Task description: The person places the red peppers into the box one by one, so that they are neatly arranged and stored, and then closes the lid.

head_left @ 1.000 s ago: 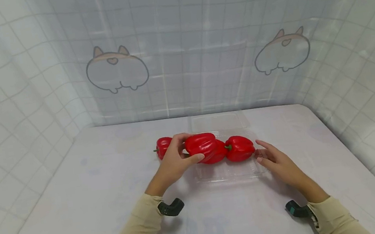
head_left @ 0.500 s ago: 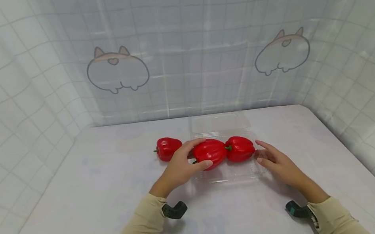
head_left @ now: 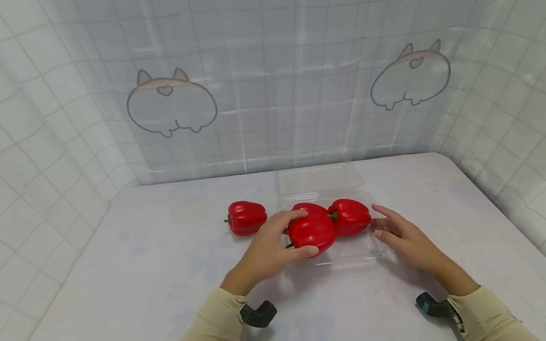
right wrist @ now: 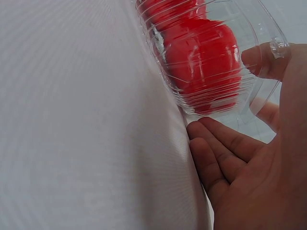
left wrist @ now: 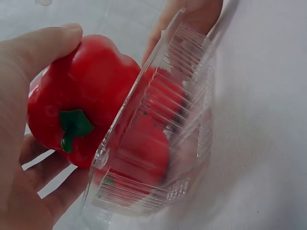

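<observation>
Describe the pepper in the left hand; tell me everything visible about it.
The pepper is glossy red, smooth and lobed, plastic-looking, with a green stem. The left hand grips it on its side, stem end toward the palm, just above the open clear container. Whether it touches the container or the peppers inside is hard to tell.
</observation>
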`<state>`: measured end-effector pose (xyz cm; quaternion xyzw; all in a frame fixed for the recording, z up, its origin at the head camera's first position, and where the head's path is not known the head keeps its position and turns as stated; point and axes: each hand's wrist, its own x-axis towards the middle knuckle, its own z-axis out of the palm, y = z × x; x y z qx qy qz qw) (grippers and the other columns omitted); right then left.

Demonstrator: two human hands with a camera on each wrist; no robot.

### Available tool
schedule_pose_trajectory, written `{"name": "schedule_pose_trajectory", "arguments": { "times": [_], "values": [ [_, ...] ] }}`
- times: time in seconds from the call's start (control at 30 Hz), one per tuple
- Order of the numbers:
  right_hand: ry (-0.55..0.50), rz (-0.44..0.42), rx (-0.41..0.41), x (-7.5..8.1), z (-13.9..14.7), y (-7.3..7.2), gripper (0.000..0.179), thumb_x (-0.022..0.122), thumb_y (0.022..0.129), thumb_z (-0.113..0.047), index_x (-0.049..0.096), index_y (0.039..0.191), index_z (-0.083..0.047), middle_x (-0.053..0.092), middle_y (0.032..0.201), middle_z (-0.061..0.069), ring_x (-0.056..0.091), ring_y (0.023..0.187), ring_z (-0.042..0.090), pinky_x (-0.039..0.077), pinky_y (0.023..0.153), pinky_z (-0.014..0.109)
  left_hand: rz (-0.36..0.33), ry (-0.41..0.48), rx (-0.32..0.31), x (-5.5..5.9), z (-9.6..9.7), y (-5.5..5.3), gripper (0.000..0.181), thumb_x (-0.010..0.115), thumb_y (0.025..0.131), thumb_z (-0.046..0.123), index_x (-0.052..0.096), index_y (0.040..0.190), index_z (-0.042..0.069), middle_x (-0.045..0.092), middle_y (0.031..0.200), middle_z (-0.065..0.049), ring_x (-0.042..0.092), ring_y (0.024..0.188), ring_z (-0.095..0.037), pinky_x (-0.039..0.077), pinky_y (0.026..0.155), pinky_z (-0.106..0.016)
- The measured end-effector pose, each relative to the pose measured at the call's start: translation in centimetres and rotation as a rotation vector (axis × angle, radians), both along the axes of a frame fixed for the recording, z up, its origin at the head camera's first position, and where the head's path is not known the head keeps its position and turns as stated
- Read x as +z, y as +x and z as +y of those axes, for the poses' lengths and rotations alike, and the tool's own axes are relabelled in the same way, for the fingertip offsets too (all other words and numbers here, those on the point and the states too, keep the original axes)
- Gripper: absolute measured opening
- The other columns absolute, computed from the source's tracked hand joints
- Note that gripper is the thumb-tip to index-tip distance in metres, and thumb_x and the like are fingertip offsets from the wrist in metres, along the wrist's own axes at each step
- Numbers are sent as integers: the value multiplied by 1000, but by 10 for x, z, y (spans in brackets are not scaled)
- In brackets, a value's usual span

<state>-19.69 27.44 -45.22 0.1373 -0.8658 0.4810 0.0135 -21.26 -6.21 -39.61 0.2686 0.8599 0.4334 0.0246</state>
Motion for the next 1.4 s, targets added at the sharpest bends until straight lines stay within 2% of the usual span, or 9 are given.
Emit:
{"name": "schedule_pose_trajectory", "arguments": {
  "times": [0.2,0.43,0.73,1.03,1.2,1.4],
  "values": [
    [12,-1,-11,-1,0,1,64,59,102,-20,29,158,-14,55,140,23,53,130,40,43,102,56,15,-42,-28,-1,2,0,71,82,80,46,54,143,26,49,145,2,46,128,-18,56,88,-42],
    [12,-9,-14,0,0,1,64,59,102,-21,29,158,-16,54,141,23,52,130,39,44,102,55,27,-85,-43,0,3,-1,71,82,80,46,53,142,25,50,143,4,46,127,-16,56,86,-35],
    [6,-7,-10,1,-1,1,65,59,102,-21,28,159,-16,54,141,22,52,130,39,43,103,55,68,-106,-65,4,4,-3,68,82,80,44,56,140,24,52,130,6,49,119,-13,57,85,-37],
    [-11,-19,-9,1,-2,0,65,60,102,-21,28,159,-16,53,142,22,52,131,39,43,103,55,66,-210,-49,6,3,-4,72,81,79,48,55,144,29,49,143,-1,45,128,-20,57,82,-34],
    [-17,-22,1,1,-2,-1,66,60,102,-22,28,159,-17,53,142,22,52,131,38,43,103,55,43,-207,-49,6,1,-3,72,82,79,47,55,143,30,53,140,3,45,127,-18,56,82,-33],
    [-13,-25,-7,-1,-1,-3,65,60,102,-22,28,159,-17,54,142,21,52,131,38,43,103,55,58,-198,-51,5,3,-4,69,83,79,46,57,140,28,55,136,5,47,124,-16,56,81,-31]
  ]
}}
